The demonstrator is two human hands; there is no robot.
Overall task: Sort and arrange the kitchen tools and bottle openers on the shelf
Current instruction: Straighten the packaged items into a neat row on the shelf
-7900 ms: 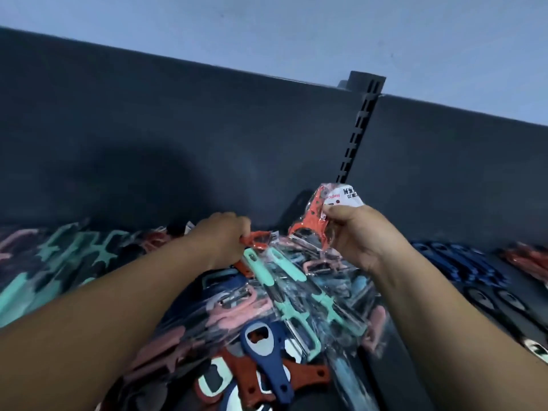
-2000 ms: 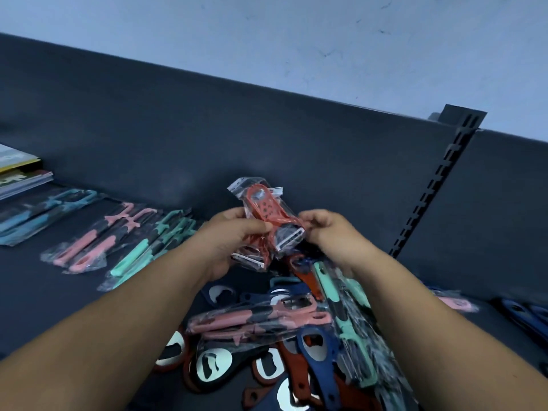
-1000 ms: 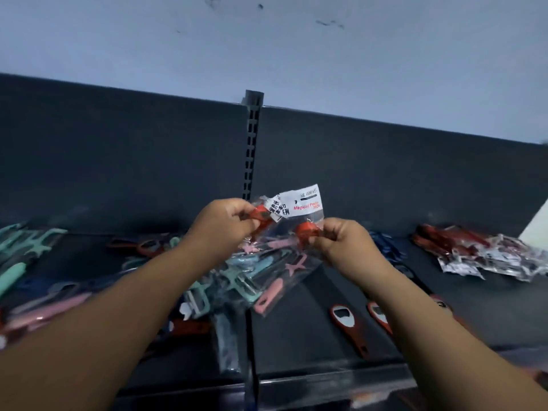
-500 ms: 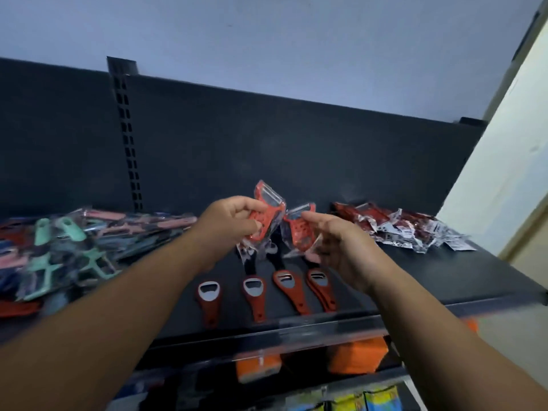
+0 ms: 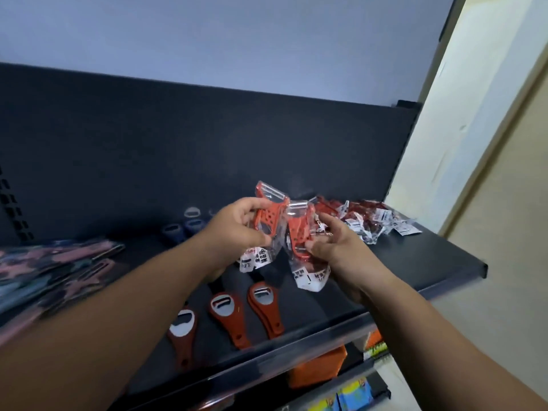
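The left hand (image 5: 237,229) has its grip clamped on a bagged red peeler (image 5: 271,216). The right hand (image 5: 332,247) pinches a second bagged peeler (image 5: 299,237). The two packets are held up side by side, touching, mid-frame above the shelf (image 5: 430,262). Holding one in each hand probably lets them be laid down singly. The likely spot is the heap of red packets (image 5: 364,223) just right of centre, which matches in colour and kind. Red bottle openers (image 5: 228,315) lie in their own row at lower centre. Mixed packets (image 5: 53,268) wait at the left edge.

Orange box (image 5: 318,370) below; blue-yellow packets (image 5: 354,394) lower; cream wall (image 5: 489,173) right.
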